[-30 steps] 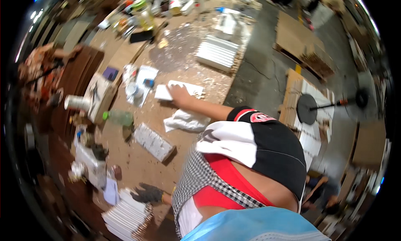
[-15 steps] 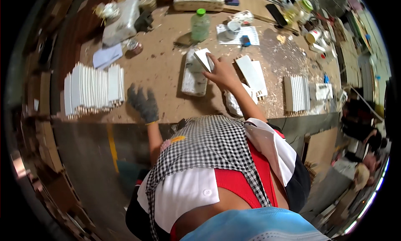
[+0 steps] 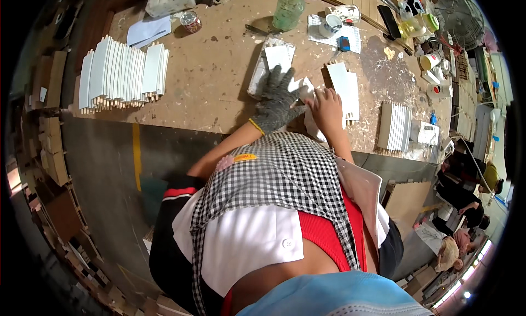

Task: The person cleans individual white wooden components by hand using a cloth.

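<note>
A small white board (image 3: 278, 56) lies on a paint-smeared white block (image 3: 257, 75) in the middle of the bench. Over its near end rests my left hand (image 3: 274, 99), in a dark grey knit glove, fingers spread and pointing away from me. Just right of it, my bare right hand (image 3: 327, 109) is closed on a crumpled white cloth (image 3: 311, 121) near the bench edge. The glove and hand cover part of the board, block and cloth. Beyond my right hand lie two flat white boards (image 3: 345, 86) with wooden pegs at their ends.
A long row of white pegged boards (image 3: 123, 69) stands at the left, a shorter stack (image 3: 394, 127) at the right. Farther back are a green-capped bottle (image 3: 289, 10), a white cup (image 3: 330, 26), a small blue item (image 3: 343, 43) and a glass jar (image 3: 190, 22). A fan (image 3: 457, 20) stands far right.
My left hand has come from beside the left row to the board on the block. My right hand has let go of that board and moved to the cloth. The view has shifted.
</note>
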The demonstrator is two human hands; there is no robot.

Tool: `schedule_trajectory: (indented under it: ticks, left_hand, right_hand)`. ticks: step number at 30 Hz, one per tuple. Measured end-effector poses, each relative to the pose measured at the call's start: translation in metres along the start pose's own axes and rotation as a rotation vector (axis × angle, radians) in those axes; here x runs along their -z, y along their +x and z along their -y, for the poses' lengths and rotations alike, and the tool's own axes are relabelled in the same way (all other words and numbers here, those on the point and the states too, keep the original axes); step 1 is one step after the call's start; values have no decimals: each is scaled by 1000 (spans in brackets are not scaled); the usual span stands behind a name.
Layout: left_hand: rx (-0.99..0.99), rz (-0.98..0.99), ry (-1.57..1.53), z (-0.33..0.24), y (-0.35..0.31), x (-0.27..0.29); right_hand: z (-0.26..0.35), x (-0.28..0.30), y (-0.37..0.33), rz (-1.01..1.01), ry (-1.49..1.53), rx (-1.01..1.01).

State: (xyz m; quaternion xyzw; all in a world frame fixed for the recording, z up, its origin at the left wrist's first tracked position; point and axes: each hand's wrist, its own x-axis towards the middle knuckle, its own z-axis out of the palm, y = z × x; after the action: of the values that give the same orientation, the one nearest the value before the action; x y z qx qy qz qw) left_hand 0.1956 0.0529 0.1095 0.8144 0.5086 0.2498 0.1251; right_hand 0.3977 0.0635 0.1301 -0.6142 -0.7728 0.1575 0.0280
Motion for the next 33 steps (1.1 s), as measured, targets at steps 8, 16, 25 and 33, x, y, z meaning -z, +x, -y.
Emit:
schedule_trajectory:
  ticks: [8, 16, 25, 33]
  left_hand:
    - [-66, -32, -120, 57, -22, 26]
    - [462, -312, -572, 58, -49, -27]
    - [599, -201, -607, 41, -45, -1]
    - [500, -275, -735, 62, -61, -18]
  right_hand:
    - [-49, -13, -29, -255, 299, 22]
    - [33, 19, 41, -291, 523, 297]
    - [5, -44, 137, -223, 398, 167]
    - [85, -23, 42, -246, 101, 701]
